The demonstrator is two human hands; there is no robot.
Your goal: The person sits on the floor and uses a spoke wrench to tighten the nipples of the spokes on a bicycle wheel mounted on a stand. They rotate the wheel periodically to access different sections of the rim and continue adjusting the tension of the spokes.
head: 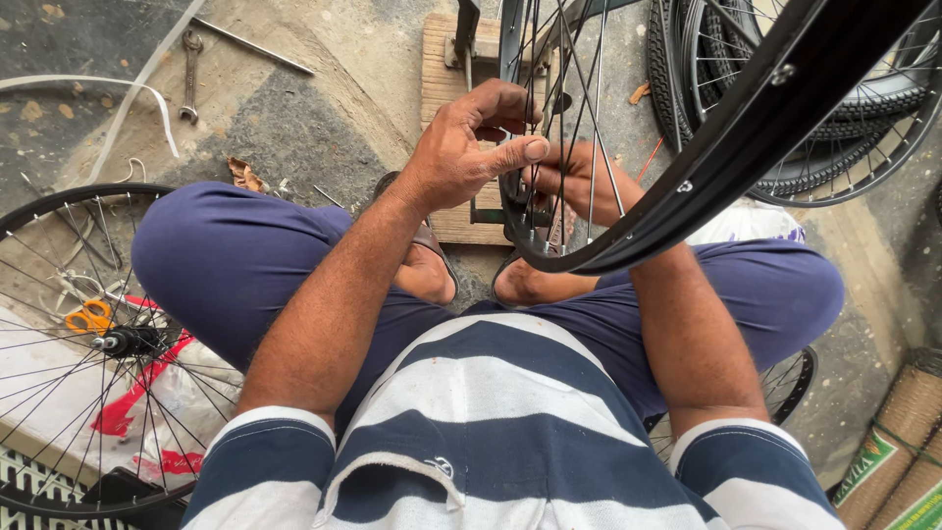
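Grip: your left hand [471,137] pinches the black rim [628,240] standing over your feet, right hand [579,182] fingers among the spokes [589,108], closure unclear; a wheel shift could trap fingers between crossing spokes.

Black bicycle wheel rim [687,186] with thin silver spokes [595,108] is standing upright on edge between the knees, over a wooden board. No tyre on it, bare rim with spoke holes showing. Its lower arc is sitting just above the feet, while the near part is sweeping up toward top right.
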